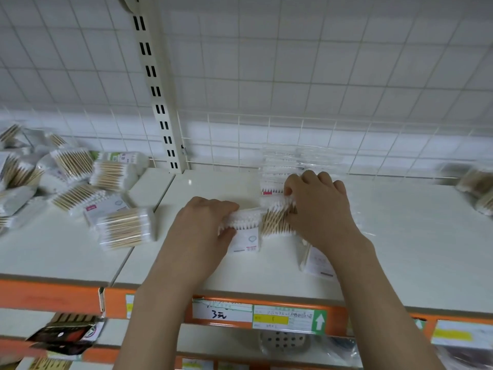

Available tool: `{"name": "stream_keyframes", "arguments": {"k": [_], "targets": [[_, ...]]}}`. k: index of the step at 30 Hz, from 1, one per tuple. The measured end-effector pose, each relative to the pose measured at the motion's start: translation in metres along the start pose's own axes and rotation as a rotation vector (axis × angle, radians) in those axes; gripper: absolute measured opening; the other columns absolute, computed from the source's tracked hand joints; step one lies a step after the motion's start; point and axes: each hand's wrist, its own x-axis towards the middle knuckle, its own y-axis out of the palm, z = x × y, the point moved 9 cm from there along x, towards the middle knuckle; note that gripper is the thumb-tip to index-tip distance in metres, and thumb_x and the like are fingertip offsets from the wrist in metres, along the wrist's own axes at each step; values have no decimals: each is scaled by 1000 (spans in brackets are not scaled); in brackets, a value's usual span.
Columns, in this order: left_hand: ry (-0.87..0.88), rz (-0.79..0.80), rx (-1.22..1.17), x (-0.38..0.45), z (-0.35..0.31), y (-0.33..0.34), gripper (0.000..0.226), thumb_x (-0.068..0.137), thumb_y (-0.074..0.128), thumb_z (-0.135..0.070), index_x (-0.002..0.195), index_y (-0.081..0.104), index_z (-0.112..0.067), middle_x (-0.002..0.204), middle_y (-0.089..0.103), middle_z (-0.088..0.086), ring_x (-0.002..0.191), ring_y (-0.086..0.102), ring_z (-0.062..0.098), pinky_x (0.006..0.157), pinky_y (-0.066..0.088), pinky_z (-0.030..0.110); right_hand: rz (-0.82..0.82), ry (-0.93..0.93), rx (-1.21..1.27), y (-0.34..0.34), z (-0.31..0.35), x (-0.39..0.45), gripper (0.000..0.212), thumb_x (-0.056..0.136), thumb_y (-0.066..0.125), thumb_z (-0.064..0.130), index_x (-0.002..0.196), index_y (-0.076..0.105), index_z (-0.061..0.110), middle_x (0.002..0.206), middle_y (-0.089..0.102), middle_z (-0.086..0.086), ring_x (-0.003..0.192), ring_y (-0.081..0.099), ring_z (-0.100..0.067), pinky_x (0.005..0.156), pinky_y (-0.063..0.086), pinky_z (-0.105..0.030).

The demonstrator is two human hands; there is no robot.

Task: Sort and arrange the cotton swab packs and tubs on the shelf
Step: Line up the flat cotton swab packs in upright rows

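On the white shelf (400,249) my left hand (205,222) grips a flat pack of cotton swabs (245,236) with a white label. Just right of it, my right hand (317,204) grips a wooden-stick swab pack (274,220) that stands against a row of clear upright packs (282,166) at the back. Another pack (317,260) lies under my right wrist. A jumbled heap of swab packs (74,177) covers the left shelf section, with one pack (125,228) nearest the middle.
A slotted upright post (157,97) and a wire grid back panel (320,76) stand behind the shelf. More swab packs (477,185) sit at the far right. The orange shelf edge (66,297) carries price labels (256,317); lower shelves hold other goods.
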Motion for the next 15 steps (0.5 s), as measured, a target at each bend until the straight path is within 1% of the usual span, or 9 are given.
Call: {"name": "stream_keyframes", "arguments": {"k": [2, 4, 6, 10, 13, 15], "targets": [[-1, 15, -1, -1, -4, 1, 41, 84, 65, -17, 124, 59, -23, 109, 65, 0, 109, 50, 17, 88, 34, 21, 3, 15, 23, 1, -1, 1, 36, 77, 57, 13, 111, 48, 22, 109, 49, 3, 100, 41, -21, 81, 26, -29], [3, 33, -12, -2, -9, 3, 40, 86, 62, -20, 125, 57, -26, 110, 63, -1, 109, 49, 15, 86, 33, 20, 4, 23, 69, 0, -2, 0, 33, 81, 57, 18, 113, 49, 22, 112, 48, 3, 103, 41, -21, 84, 28, -29], [23, 39, -12, -1, -16, 7, 38, 87, 61, -19, 124, 57, -24, 111, 63, -1, 108, 49, 16, 85, 33, 21, -2, 28, 128, -5, -4, -3, 32, 86, 53, 25, 117, 49, 22, 117, 48, 2, 108, 41, -21, 88, 29, -30], [51, 25, -14, 5, -29, 15, 32, 87, 60, -16, 119, 60, -20, 111, 63, -1, 107, 49, 19, 86, 33, 23, -49, 8, 177, -18, -11, -14, 33, 90, 47, 26, 123, 51, 22, 124, 49, 3, 112, 42, -21, 89, 29, -30], [73, 18, -8, 12, -38, 23, 31, 88, 57, -15, 119, 59, -18, 112, 60, -1, 107, 48, 18, 85, 32, 20, -68, -9, 220, -26, -20, -29, 32, 89, 53, 32, 120, 54, 23, 121, 51, 4, 111, 42, -20, 88, 29, -29], [85, 13, -6, 18, -42, 28, 31, 87, 58, -14, 118, 60, -17, 111, 59, -1, 106, 50, 19, 85, 34, 21, -29, -30, 232, -27, -25, -39, 38, 85, 59, 37, 121, 54, 26, 121, 50, 6, 112, 41, -18, 87, 28, -28]]}}
